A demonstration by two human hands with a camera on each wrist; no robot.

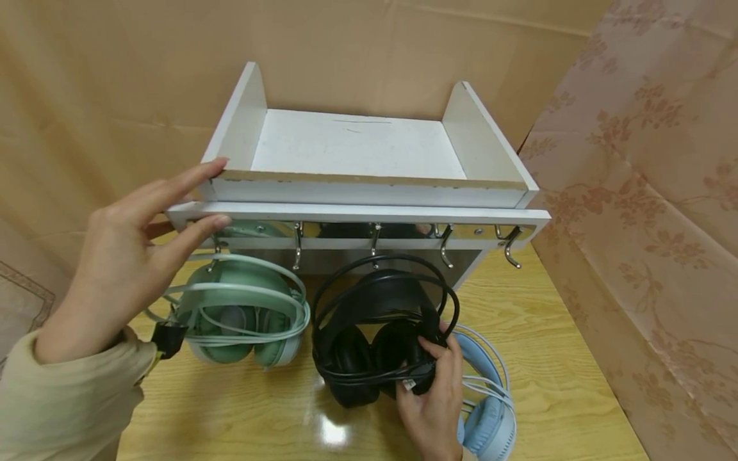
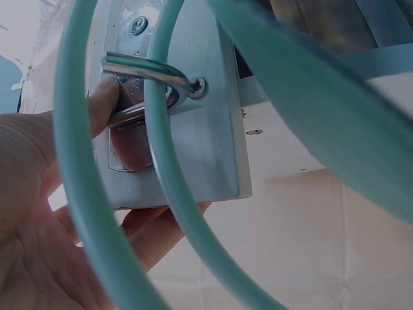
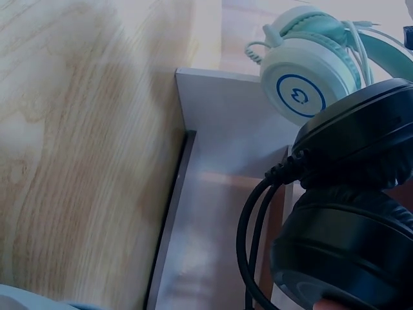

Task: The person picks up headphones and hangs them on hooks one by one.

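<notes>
Black headphones (image 1: 398,291) are at the middle hook (image 1: 376,240) of the white rack (image 1: 357,147), beside the green headphones (image 1: 236,298); whether the hook bears them, I cannot tell. The right hand (image 1: 435,397) pinches one ear cup (image 1: 398,346) of them, and the left hand (image 1: 132,243) grips the rack's left end.

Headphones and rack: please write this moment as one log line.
left hand: grips white rack | right hand: holds black headphones | green headphones: hang on hook | blue headphones: on table
</notes>
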